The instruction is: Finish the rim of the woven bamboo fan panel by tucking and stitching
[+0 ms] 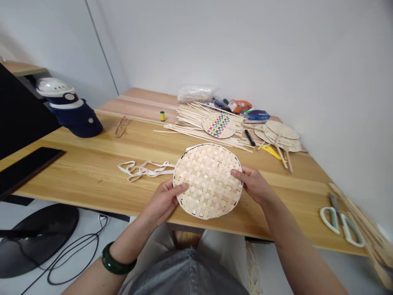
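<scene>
A round woven disc (208,180) of pale flat strips, edged with white binding, is held up between both hands over the table's front edge. My left hand (166,200) grips its lower left rim, thumb on the face and fingers behind. On the right rim, my right hand (250,182) pinches it the same way. From the disc's left side a loose white ribbon (144,169) trails in loops onto the table. The fingers behind the disc are mostly hidden.
Behind lie pale strips (187,123) and a patterned woven disc (219,125). Handled fans (281,135) and a black marker (249,138) lie to the right, scissors (340,221) near the right edge. Left are a thread spool (162,116), glasses (122,125) and a blue-white appliance (70,108).
</scene>
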Available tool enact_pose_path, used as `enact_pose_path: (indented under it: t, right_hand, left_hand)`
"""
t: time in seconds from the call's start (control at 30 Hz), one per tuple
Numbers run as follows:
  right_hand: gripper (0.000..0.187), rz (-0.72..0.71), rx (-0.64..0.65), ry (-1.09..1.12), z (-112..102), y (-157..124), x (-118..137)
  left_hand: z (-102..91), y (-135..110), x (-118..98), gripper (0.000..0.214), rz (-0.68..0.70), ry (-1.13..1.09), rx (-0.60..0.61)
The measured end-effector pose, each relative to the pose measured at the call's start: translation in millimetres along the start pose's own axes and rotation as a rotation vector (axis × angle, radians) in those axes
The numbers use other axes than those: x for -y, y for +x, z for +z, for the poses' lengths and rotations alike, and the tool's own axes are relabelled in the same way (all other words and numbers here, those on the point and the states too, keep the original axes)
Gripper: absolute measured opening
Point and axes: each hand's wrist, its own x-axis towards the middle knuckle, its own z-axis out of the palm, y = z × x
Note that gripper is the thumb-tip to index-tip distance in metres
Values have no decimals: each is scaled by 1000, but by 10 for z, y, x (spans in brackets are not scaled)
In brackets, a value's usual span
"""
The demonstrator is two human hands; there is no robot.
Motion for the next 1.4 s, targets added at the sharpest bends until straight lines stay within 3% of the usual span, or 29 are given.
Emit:
enact_pose_path:
  t: [0.1, 0.37, 0.67, 1.1, 1.4]
  right_hand:
    - [35, 7, -2, 53, -1, 83, -36]
    - [40, 57, 21, 167, 136, 125, -204]
    - [41, -18, -127, 264, 180, 161, -354]
    - [33, 24, 110, 136, 245, 41, -343]
    - [27, -46, 58, 74, 217, 77, -395]
  left_hand:
    - [-17, 20, 31, 27, 29, -17, 39]
    - [96, 161, 13, 25, 144, -117, -55]
    - [68, 142, 109, 25, -10, 41, 54]
    - [33, 136, 145, 26, 29, -9, 41]
    - [51, 132, 132, 26, -8, -14, 54]
